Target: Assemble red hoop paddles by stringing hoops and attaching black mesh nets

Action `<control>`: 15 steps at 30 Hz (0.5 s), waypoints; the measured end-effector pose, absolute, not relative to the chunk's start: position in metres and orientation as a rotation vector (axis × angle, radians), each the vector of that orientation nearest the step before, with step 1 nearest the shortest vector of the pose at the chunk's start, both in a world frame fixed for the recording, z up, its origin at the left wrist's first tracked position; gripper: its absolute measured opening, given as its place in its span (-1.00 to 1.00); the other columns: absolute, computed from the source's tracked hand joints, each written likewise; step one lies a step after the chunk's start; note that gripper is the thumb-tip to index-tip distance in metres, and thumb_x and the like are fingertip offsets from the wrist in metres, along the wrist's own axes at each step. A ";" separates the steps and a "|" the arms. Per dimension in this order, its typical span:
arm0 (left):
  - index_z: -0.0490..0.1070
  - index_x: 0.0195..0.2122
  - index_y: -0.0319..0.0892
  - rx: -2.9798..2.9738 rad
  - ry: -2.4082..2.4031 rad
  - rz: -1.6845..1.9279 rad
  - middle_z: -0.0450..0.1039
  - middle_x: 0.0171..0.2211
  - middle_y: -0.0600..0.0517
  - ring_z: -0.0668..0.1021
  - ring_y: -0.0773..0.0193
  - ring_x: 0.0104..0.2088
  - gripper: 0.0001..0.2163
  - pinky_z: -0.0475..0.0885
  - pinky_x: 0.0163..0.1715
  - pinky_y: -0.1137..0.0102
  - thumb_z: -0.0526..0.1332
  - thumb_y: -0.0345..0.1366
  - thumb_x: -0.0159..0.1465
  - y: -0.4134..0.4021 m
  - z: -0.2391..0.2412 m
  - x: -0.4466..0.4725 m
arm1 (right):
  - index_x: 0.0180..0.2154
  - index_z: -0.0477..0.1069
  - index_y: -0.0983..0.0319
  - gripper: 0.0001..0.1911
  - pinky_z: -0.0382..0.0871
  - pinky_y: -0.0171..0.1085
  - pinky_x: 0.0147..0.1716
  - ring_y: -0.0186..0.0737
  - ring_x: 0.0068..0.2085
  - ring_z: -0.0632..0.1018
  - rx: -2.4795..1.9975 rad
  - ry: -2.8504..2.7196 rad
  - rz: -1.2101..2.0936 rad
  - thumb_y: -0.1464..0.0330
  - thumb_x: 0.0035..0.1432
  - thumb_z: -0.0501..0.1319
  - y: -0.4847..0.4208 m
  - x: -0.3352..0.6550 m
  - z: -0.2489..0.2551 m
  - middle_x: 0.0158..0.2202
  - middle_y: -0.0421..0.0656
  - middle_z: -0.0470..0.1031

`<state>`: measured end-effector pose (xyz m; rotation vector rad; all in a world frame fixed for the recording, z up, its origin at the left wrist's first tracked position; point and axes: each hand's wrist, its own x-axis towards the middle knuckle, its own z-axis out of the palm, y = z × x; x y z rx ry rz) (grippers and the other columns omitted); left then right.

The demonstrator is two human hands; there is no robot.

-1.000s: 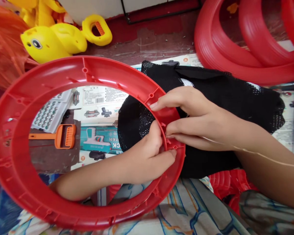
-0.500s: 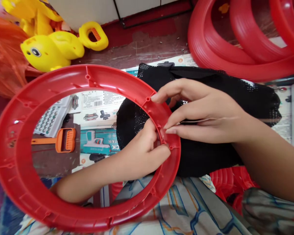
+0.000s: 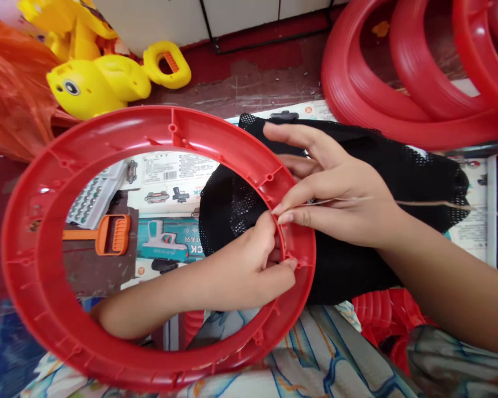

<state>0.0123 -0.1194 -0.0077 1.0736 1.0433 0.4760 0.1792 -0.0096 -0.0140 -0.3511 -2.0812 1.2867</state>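
Right hand (image 3: 344,193) has raised one finger, pinching string (image 3: 431,204); left hand (image 3: 253,265) grips the likely light, stiff ring (image 3: 108,134), best held rim-wise.

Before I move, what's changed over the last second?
The red ring has turned slightly clockwise in view. The right hand has lifted its uppermost finger off it; the pale strand now trails higher. The left hand keeps gripping the ring; the orange handle lies where it was.

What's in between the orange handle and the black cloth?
In the head view, through the red ring, you see a thin strip of dark red surface, then printed packaging with a toy gun picture.
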 end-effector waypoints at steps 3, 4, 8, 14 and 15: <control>0.10 0.09 -0.12 0.981 0.913 0.588 0.36 -0.15 -0.04 0.49 0.26 -0.19 -0.64 0.48 -0.26 0.38 0.17 -0.26 0.32 -0.119 -0.010 0.015 | -0.38 0.56 0.25 -0.97 0.43 -0.16 0.20 -0.14 0.17 0.47 -0.333 -2.095 1.217 0.45 0.14 0.35 -0.009 0.181 -0.012 0.22 -0.05 0.30; 0.10 0.10 -0.11 0.965 0.885 0.612 0.35 -0.15 -0.04 0.49 0.25 -0.18 -0.61 0.49 -0.24 0.38 0.19 -0.25 0.31 -0.118 -0.010 0.017 | -0.39 0.55 0.25 -0.96 0.43 -0.16 0.19 -0.15 0.17 0.46 -0.328 -2.113 1.169 0.46 0.13 0.35 -0.009 0.181 -0.011 0.19 -0.05 0.34; 0.06 0.15 -0.07 0.867 0.841 0.726 0.35 -0.16 -0.01 0.51 0.22 -0.15 -0.50 0.51 -0.18 0.32 0.27 -0.25 0.27 -0.116 -0.011 0.023 | -0.38 0.53 0.21 -0.96 0.49 -0.21 0.08 -0.22 0.07 0.50 -0.368 -2.172 1.026 0.43 0.14 0.35 -0.009 0.183 -0.007 0.03 -0.10 0.44; 0.10 0.04 -0.11 0.968 0.952 1.002 0.34 -0.18 0.04 0.47 0.32 -0.24 -0.69 0.46 -0.22 0.37 0.17 -0.27 0.33 -0.111 -0.016 0.034 | -0.36 0.56 0.16 -0.98 0.54 -0.25 -0.02 -0.27 -0.02 0.53 -0.414 -2.169 0.993 0.39 0.12 0.37 -0.009 0.184 -0.005 -0.06 -0.16 0.48; 0.11 0.04 -0.13 1.052 1.003 0.998 0.34 -0.23 0.06 0.45 0.32 -0.28 -0.72 0.44 -0.24 0.37 0.13 -0.28 0.35 -0.110 -0.017 0.034 | -0.35 0.56 0.14 -0.96 0.54 -0.23 -0.01 -0.25 -0.02 0.53 -0.426 -2.144 1.001 0.39 0.10 0.39 -0.008 0.184 -0.006 -0.07 -0.17 0.49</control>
